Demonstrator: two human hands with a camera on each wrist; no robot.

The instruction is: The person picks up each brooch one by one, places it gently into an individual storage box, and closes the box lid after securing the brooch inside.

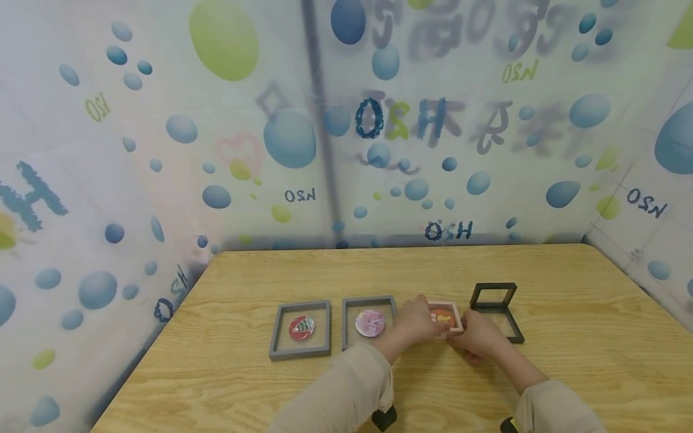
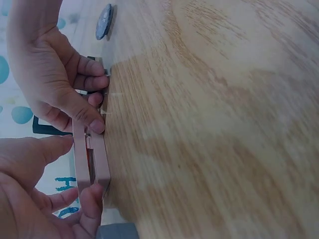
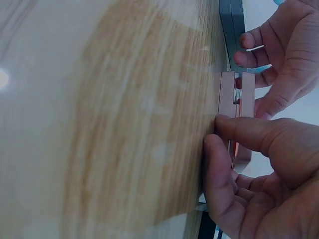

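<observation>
A small pink frame (image 1: 458,319) with a red-and-orange round badge (image 1: 443,317) in its middle lies between both hands. Its two halves lie one over the other with a narrow gap along the near side in the left wrist view. My left hand (image 1: 415,323) grips its left end, thumb on the upper half and fingers at the lower edge. At the near right corner my right hand (image 1: 479,335) pinches the frame's edge, its other fingers curled under. In the right wrist view, the right thumb (image 3: 244,132) overlaps the gap between the halves.
Left of the hands lie two grey frames, one (image 1: 327,331) with a red and green badge (image 1: 301,328), the other (image 1: 344,325) with a pink badge (image 1: 370,323). A black frame (image 1: 514,328) stands unfolded at the right, its upper half raised. A patterned curtain (image 1: 379,180) hangs behind the wooden table (image 1: 216,385).
</observation>
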